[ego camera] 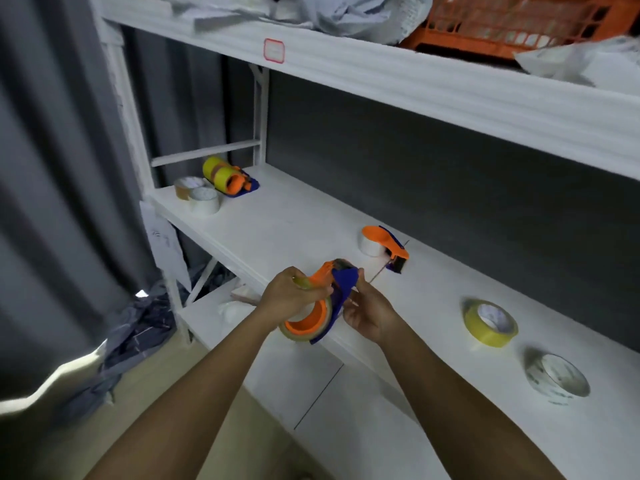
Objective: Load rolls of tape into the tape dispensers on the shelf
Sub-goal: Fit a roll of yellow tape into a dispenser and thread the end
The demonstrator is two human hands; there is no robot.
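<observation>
Dispenser [337,289], orange and blue, held in the air at lower centre of frame, in front of the white shelf [277,230] edge; both hands on it. A clear tape roll [304,329] sits on its orange hub at the low end, nearest the camera. Long axis runs from that roll, lower left, up to the handle and blade end, upper right, tilted toward the shelf. Left hand [294,292] lies over the upper left side, fingers curled round the orange part above the roll. Right hand [369,311] comes in from the right, fingertips pinching the blue side plate near its upper edge; what exactly they pinch is blurred, possibly the loose tape end. Both forearms rise from bottom of frame and converge on it; left is nearer the roll, right nearer the blade end. Judgement: roll is seated, threading toward the upper right is the step in hand. On the shelf: a second loaded dispenser [384,245] just beyond, a third [230,178] at upper left beside loose rolls, a yellow roll [490,323] and a white roll [557,377] at right, well apart.
</observation>
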